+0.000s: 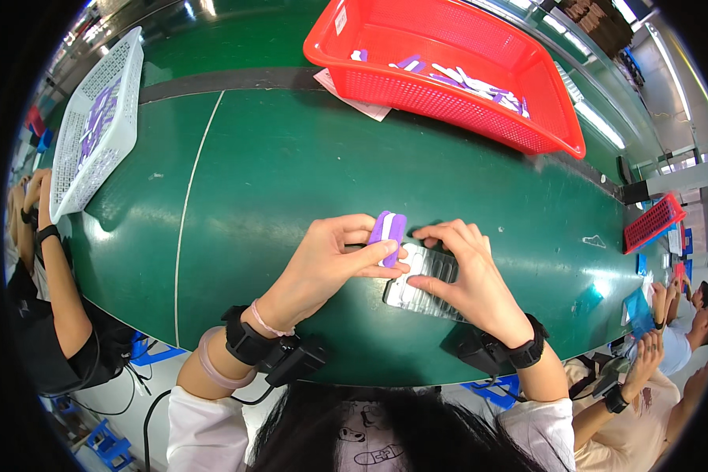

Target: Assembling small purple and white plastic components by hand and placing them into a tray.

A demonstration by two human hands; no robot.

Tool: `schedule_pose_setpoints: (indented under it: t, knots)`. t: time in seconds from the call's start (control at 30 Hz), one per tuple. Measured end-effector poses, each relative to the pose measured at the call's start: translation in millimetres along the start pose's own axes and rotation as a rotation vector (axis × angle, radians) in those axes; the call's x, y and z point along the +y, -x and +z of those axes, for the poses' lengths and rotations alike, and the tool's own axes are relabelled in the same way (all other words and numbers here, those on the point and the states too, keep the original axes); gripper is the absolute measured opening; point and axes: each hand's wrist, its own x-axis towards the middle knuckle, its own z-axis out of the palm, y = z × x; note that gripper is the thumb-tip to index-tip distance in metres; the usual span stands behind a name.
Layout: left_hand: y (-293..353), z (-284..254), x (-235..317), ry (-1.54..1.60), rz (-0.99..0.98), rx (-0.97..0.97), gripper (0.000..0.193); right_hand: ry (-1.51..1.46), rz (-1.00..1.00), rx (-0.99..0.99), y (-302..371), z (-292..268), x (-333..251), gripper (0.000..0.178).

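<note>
Between the thumb and fingers of my left hand (pixel 330 256) is a small purple-and-white striped piece (pixel 387 237), held upright above the table; its exact kind I cannot make out. Under and beside it a shiny metal tray with rounded grooves (pixel 425 282) lies on the green table. My right hand (pixel 468 271) curves over the tray's right side, its thumb and fingers apart and nothing visible between them. The right thumb is at the tray, though whether it touches the metal I cannot tell.
A red plastic basket (pixel 440 98) at the back holds several purple and white pieces, with paper (pixel 354 98) under its corner. On the far left stands a white basket (pixel 126 118) of similar pieces, near a co-worker's arm (pixel 59 275). Another red basket (pixel 653 224) and other people are at right.
</note>
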Motion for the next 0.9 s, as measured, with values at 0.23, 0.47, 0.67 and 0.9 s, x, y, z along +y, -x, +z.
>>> schedule_pose_setpoints:
  t: [0.23,0.47,0.67,0.9]
  knots:
    - [-0.4,2.9,-2.1,-0.030,-0.023,-0.042,0.020,-0.961,0.189,-0.018,-6.2,5.3,2.2,0.029]
    - [1.2,7.0,0.8,0.074,-0.100,-0.073,0.018,-1.113,0.005,-0.011,-5.9,1.9,15.3,0.019]
    - [1.9,2.5,1.4,0.020,-0.085,-0.035,0.020,-0.821,0.411,-0.125,-12.3,-24.4,21.7,0.013]
    - [0.9,7.8,-0.6,0.005,-0.049,-0.039,0.023,-0.113,0.132,-0.091,-6.9,-9.7,17.5,0.034]
